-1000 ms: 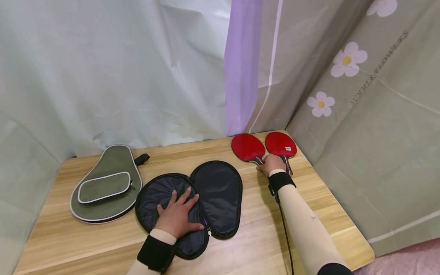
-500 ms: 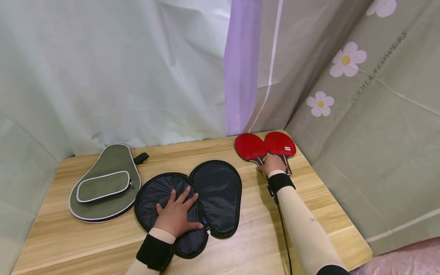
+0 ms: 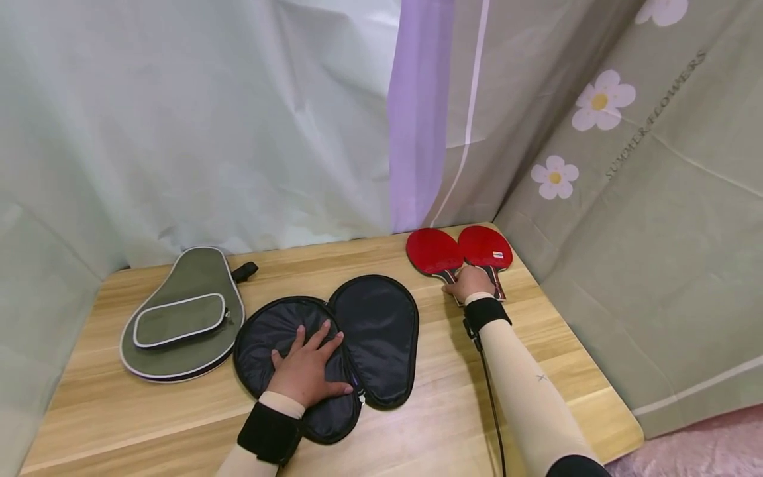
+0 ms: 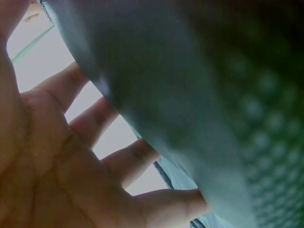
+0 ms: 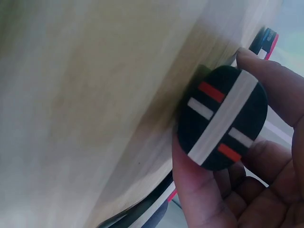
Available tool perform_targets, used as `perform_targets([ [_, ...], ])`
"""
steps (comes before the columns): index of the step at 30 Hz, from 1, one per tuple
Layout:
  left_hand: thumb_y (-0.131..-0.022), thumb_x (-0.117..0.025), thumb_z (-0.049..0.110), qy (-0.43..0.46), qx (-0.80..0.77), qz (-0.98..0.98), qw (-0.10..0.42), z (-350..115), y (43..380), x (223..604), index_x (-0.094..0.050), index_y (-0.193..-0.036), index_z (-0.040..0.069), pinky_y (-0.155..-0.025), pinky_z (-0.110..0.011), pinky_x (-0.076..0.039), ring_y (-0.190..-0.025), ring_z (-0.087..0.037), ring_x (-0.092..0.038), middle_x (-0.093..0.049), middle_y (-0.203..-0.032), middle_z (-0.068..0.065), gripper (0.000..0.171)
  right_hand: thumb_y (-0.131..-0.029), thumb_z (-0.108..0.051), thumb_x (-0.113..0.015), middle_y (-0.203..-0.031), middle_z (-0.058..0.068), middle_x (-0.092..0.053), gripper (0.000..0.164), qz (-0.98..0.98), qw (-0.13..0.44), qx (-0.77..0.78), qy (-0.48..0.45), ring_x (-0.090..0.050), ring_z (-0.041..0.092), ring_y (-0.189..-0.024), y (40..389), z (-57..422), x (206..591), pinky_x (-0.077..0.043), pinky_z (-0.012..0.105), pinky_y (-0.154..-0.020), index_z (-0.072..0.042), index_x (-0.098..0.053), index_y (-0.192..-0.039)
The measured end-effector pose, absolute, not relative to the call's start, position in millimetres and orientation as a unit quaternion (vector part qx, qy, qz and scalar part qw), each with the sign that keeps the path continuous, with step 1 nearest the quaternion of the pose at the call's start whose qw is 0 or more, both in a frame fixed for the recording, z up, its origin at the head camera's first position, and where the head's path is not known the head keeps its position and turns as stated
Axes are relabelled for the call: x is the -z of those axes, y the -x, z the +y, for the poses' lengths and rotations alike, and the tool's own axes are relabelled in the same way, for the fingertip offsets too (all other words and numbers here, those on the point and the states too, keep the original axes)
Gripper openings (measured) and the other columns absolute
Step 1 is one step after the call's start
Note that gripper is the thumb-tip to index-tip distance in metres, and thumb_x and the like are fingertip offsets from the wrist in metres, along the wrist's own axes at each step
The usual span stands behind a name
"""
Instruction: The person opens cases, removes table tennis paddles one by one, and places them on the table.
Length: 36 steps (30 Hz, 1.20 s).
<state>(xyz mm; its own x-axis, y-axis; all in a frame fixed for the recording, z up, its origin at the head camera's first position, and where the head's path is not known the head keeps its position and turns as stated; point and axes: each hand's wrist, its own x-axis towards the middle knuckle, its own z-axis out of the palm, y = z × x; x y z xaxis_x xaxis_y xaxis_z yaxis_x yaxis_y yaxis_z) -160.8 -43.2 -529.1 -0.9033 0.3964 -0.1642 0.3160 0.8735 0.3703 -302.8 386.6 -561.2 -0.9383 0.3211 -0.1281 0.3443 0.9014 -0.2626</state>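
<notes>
My left hand [image 3: 306, 374] lies with fingers spread on the left half of a black zip paddle case [image 3: 268, 338], whose other half [image 3: 384, 344] lies beside it to the right. In the left wrist view its fingertips press against the dark cloth [image 4: 156, 95]. At the back right, my right hand [image 3: 472, 285] grips the handle of a red table tennis paddle [image 3: 433, 252]. The striped end of that handle [image 5: 223, 118] shows between thumb and fingers in the right wrist view. A second red paddle [image 3: 484, 246] with a small label lies right alongside, its handle partly behind the hand.
An olive-green paddle case [image 3: 181, 285] with white piping and a front pocket lies at the left, its black strap [image 3: 244, 271] pointing right. Curtains [image 3: 256, 132] hang around the back and sides of the wooden table [image 3: 459, 411]. A cable [image 3: 493, 404] trails from the right wrist.
The left red paddle has shifted slightly right, closer to the other paddle, with my right hand on its handle. My left hand has stayed on the black case.
</notes>
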Motion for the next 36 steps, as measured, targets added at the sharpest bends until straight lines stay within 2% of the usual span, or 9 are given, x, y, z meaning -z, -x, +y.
perform_targets([
  [3,-0.08,-0.098,0.065,-0.187,-0.169,0.961,0.115,-44.2,161.0,529.5,-0.055,-0.17,0.026,-0.11,-0.103,-0.029,-0.169,-0.064,-0.028,-0.039,-0.186,-0.01,0.107,-0.088,-0.05,-0.094,-0.082,0.006,-0.078,0.037,0.974,0.032,0.149,-0.165,-0.069,0.031,-0.089,300.9,386.9,561.3,-0.055,0.048,-0.065,-0.015,-0.083,-0.083],
  [9,-0.079,-0.098,0.065,-0.183,-0.171,0.961,0.119,-45.7,158.4,531.9,-0.056,-0.17,0.025,-0.111,-0.103,-0.029,-0.169,-0.064,-0.028,-0.04,-0.186,-0.009,0.107,-0.088,-0.054,-0.094,-0.081,0.008,-0.073,0.046,0.972,0.044,0.159,-0.169,-0.065,0.03,-0.085,289.4,380.5,562.0,-0.052,0.049,-0.068,-0.012,-0.075,-0.086],
  [13,-0.08,-0.098,0.065,-0.181,-0.171,0.961,0.119,-46.7,157.2,531.3,-0.056,-0.169,0.025,-0.111,-0.103,-0.028,-0.169,-0.064,-0.028,-0.039,-0.186,-0.009,0.107,-0.091,-0.048,-0.092,-0.111,0.019,-0.079,0.057,0.972,0.063,0.153,-0.168,-0.071,0.039,-0.107,266.7,351.9,530.8,-0.061,0.06,-0.089,-0.004,-0.077,-0.124],
  [17,-0.08,-0.098,0.065,-0.18,-0.166,0.963,0.114,-46.4,157.5,529.1,-0.056,-0.17,0.024,-0.111,-0.103,-0.029,-0.17,-0.063,-0.028,-0.039,-0.186,-0.009,0.107,-0.093,-0.044,-0.088,-0.142,0.029,-0.073,0.074,0.981,0.015,0.149,-0.121,-0.069,0.05,-0.131,247.1,327.7,513.8,-0.061,0.067,-0.109,-0.001,-0.067,-0.15],
  [20,-0.08,-0.098,0.064,-0.18,-0.166,0.963,0.116,-45.4,157.9,527.3,-0.055,-0.17,0.024,-0.111,-0.103,-0.029,-0.17,-0.063,-0.028,-0.039,-0.186,-0.009,0.107,-0.095,-0.043,-0.086,-0.152,0.031,-0.068,0.074,0.986,-0.016,0.156,-0.061,-0.067,0.052,-0.139,231.8,304.6,505.2,-0.06,0.065,-0.115,-0.001,-0.066,-0.153],
  [24,-0.08,-0.099,0.063,-0.183,-0.164,0.962,0.122,-43.8,160.2,524.7,-0.056,-0.169,0.024,-0.111,-0.102,-0.031,-0.169,-0.063,-0.03,-0.04,-0.186,-0.009,0.107,-0.098,-0.041,-0.086,-0.16,0.026,-0.065,0.074,0.985,-0.008,0.17,0.016,-0.065,0.047,-0.147,205.9,262.8,493.9,-0.056,0.061,-0.123,-0.002,-0.064,-0.157],
  [27,-0.081,-0.1,0.06,-0.187,-0.166,0.961,0.122,-46.7,161.6,522.6,-0.058,-0.168,0.023,-0.11,-0.102,-0.033,-0.169,-0.062,-0.032,-0.041,-0.185,-0.009,0.103,-0.097,-0.041,-0.088,-0.164,0.024,-0.063,0.071,0.982,0.003,0.177,0.061,-0.064,0.046,-0.15,190.5,236.0,500.9,-0.057,0.061,-0.122,-0.007,-0.067,-0.156],
  [32,-0.084,-0.099,0.053,-0.193,-0.178,0.958,0.113,-59.8,158.7,518.0,-0.062,-0.163,0.019,-0.109,-0.099,-0.038,-0.167,-0.062,-0.036,-0.044,-0.183,-0.015,0.093,-0.094,-0.044,-0.092,-0.167,0.021,-0.062,0.066,0.975,0.0,0.189,0.117,-0.061,0.048,-0.153,174.9,212.6,531.4,-0.058,0.069,-0.117,-0.018,-0.074,-0.151],
  [36,-0.087,-0.098,0.05,-0.183,-0.176,0.962,0.103,-72.6,154.7,513.1,-0.062,-0.163,0.019,-0.113,-0.096,-0.04,-0.168,-0.062,-0.034,-0.04,-0.183,-0.021,0.09,-0.096,-0.042,-0.091,-0.166,0.021,-0.064,0.06,0.977,0.015,0.162,0.138,-0.062,0.049,-0.153,156.7,193.8,519.9,-0.058,0.073,-0.114,-0.019,-0.076,-0.149],
])
